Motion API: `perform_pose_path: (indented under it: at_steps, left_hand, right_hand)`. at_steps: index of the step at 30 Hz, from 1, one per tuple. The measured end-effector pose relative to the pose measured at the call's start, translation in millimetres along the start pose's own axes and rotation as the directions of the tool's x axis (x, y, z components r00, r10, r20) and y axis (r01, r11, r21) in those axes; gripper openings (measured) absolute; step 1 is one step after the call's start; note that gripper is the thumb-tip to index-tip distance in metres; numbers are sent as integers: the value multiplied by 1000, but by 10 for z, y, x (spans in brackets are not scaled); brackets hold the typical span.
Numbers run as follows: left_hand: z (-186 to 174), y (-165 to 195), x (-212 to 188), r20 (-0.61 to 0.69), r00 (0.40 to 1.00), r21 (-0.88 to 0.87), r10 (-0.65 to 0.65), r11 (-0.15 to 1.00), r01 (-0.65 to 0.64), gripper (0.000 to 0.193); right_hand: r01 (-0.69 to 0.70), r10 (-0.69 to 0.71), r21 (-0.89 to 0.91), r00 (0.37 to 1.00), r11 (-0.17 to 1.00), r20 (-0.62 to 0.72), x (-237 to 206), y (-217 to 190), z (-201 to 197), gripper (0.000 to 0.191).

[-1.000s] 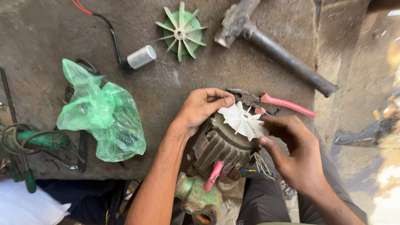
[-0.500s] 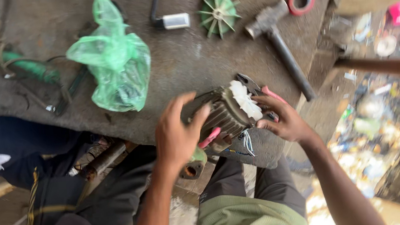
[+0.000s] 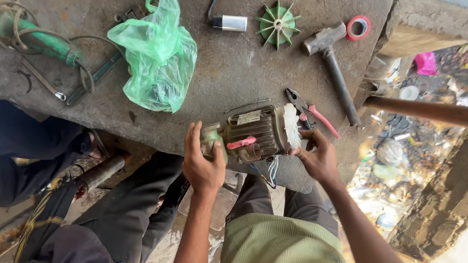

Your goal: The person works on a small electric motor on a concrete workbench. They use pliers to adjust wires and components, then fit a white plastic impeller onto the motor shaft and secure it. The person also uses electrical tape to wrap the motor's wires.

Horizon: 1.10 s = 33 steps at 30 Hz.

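- Motor (image 3: 254, 134): ribbed, dull, grimy metal with a white plastic fan (frame centre).
- Bag (image 3: 159, 53): thin glossy green plastic, upper middle.
- Bench (image 3: 228, 75): rough, stained concrete.
- Hammer (image 3: 330, 65): dark matt metal.

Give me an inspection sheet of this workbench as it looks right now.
Surface: rough grey slab, stained.
Job's things: small electric motor with white fan, lying at the slab's edge.
Clutter: green plastic bag, green fan, hammer, red tape roll, red-handled pliers.
Hands: left hand grips the motor's end; right hand at the fan end.
Cables: cord coiled on green tool.
Surroundings: another person's dark-trousered legs; littered ground.
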<state>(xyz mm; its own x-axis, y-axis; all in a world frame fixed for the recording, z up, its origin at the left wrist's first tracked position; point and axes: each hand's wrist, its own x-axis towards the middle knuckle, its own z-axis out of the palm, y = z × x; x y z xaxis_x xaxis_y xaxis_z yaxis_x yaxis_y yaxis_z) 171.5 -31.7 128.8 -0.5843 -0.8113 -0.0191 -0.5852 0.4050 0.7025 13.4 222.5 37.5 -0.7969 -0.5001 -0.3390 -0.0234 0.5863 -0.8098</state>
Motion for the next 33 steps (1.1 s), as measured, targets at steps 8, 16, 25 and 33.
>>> perform_pose_path:
  at_steps: [8, 16, 25, 33]
  left_hand:
    - [-78, -12, 272, 174, 967, 60, 184, 978, -197, 61]
    - [-89, 73, 295, 225, 924, 101, 310, 936, -338, 63]
    - [-71, 238, 138, 178, 931, 150, 318, 927, -345, 64]
    - [10, 329, 34, 187, 928, 196, 323, 913, -357, 65]
  right_hand:
    - [-142, 206, 475, 975, 868, -85, -539, 144, 489, 52]
    - [-336, 450, 532, 888, 777, -97, -709, 24, 584, 40]
    - [-443, 576, 560, 814, 700, -76, -617, -115, 454, 47]
    - [-564, 627, 501, 777, 657, 53, -566, -16, 302, 58]
